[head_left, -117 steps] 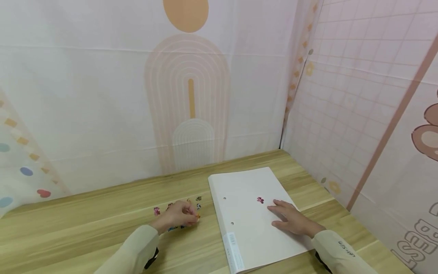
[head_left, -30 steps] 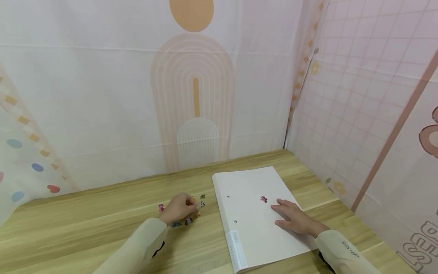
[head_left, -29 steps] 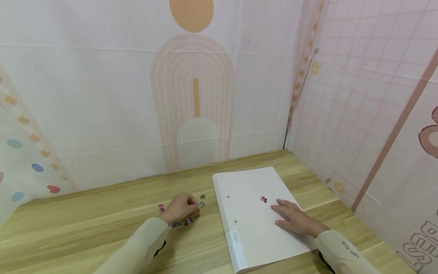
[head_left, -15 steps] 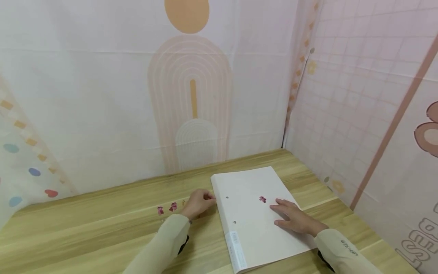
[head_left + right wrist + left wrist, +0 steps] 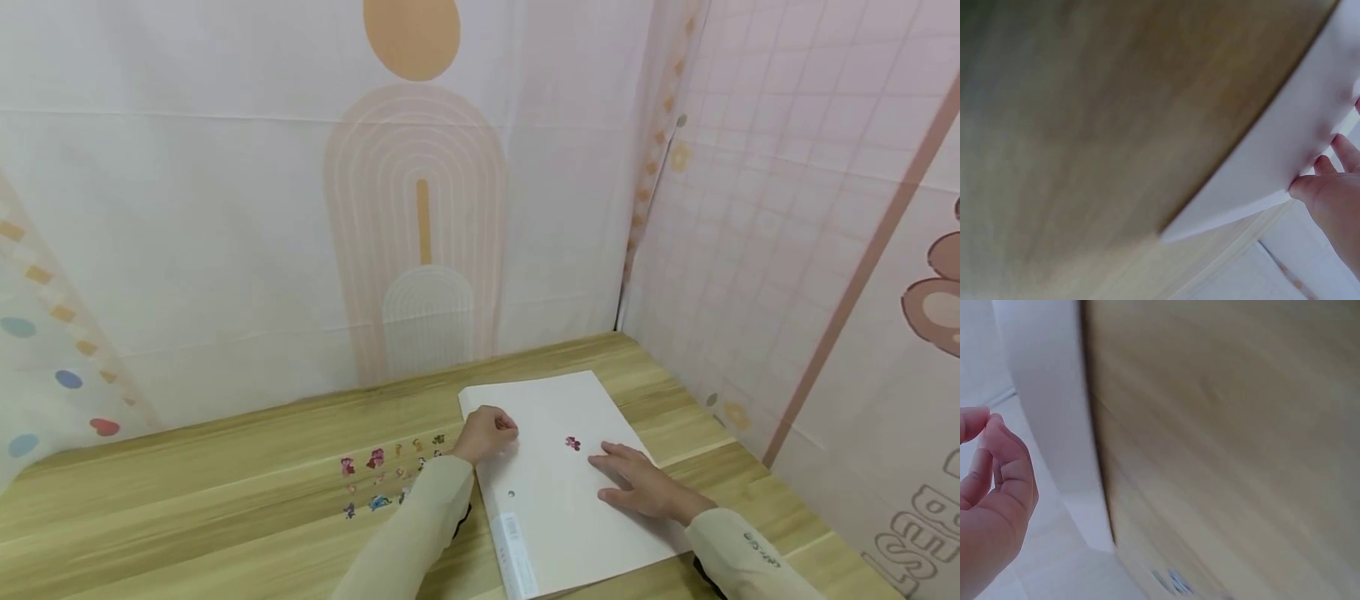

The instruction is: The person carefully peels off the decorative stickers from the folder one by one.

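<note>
My left hand [image 5: 486, 435] hovers over the left edge of a white binder [image 5: 562, 533]. Its thumb and forefinger pinch together on what looks like a tiny sticker, almost wholly hidden by the fingertips. In the left wrist view the same pinched fingertips [image 5: 991, 422] appear beside the binder's pale edge. A small pink cartoon sticker [image 5: 573, 443] is on the binder's cover. To its right, my right hand [image 5: 637, 483] rests on the cover with fingers spread. Left of the binder, rows of small colourful cartoon stickers [image 5: 376, 457] lie on the table, partly covered by my left sleeve.
The wooden table [image 5: 225, 492] runs back to a patterned wall cloth [image 5: 247, 250], with another cloth [image 5: 765, 217] along the right side. A pale blue label [image 5: 512, 546] is on the binder near its lower left corner.
My left hand has left the sticker rows and moved right, over the binder's left edge, with its fingertips pinched. My right hand has stayed on the cover.
</note>
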`<state>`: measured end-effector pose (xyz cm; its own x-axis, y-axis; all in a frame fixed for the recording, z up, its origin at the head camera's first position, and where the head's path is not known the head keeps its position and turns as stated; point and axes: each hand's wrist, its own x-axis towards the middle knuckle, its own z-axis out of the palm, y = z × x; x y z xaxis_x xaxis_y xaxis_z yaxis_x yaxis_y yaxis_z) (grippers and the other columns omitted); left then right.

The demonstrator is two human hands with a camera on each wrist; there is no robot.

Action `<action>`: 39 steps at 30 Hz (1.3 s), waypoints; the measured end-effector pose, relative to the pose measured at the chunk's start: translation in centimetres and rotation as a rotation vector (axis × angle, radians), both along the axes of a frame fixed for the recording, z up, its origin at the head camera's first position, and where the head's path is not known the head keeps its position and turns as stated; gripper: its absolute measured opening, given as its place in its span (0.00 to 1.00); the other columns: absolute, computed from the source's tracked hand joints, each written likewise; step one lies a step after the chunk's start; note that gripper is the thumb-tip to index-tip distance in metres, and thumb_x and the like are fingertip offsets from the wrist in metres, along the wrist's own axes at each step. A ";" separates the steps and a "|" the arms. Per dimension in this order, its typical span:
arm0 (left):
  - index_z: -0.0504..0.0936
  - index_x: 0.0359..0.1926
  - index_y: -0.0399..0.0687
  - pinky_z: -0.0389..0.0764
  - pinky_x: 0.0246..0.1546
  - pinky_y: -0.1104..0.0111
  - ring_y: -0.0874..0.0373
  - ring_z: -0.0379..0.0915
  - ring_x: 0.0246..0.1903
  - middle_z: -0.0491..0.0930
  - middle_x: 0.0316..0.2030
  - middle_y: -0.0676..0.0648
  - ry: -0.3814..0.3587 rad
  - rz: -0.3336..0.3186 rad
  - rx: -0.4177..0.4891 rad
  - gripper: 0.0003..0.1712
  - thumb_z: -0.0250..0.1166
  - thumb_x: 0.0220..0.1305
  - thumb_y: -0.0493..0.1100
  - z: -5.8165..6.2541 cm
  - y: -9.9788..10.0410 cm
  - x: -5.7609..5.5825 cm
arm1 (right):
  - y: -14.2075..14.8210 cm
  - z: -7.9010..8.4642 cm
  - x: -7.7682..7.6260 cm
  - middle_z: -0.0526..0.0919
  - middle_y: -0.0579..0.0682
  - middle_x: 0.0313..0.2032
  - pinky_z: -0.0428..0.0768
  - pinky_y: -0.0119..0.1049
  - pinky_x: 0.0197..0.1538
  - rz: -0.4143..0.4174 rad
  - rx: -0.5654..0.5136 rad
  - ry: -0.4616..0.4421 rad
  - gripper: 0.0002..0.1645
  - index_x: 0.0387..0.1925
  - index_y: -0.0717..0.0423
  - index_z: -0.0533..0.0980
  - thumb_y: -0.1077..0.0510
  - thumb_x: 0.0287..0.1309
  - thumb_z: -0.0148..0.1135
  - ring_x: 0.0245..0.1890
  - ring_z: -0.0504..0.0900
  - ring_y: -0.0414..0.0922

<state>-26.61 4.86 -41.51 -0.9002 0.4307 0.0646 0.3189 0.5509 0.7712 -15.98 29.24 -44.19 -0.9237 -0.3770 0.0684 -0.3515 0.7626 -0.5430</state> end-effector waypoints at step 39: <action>0.80 0.19 0.36 0.67 0.19 0.73 0.60 0.65 0.18 0.76 0.19 0.47 0.023 -0.062 -0.292 0.03 0.67 0.43 0.31 0.6 7.6 1.3 | -1.6 0.6 1.2 0.60 0.71 0.57 0.54 0.62 0.54 0.030 0.008 0.029 0.28 0.54 0.66 0.67 0.53 0.56 0.56 0.57 0.55 0.67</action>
<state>-25.32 12.50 -40.92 -0.8715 0.4879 -0.0496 0.3744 0.7273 0.5752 -14.83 27.68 -43.57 -0.9098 -0.4047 0.0919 -0.3894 0.7558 -0.5265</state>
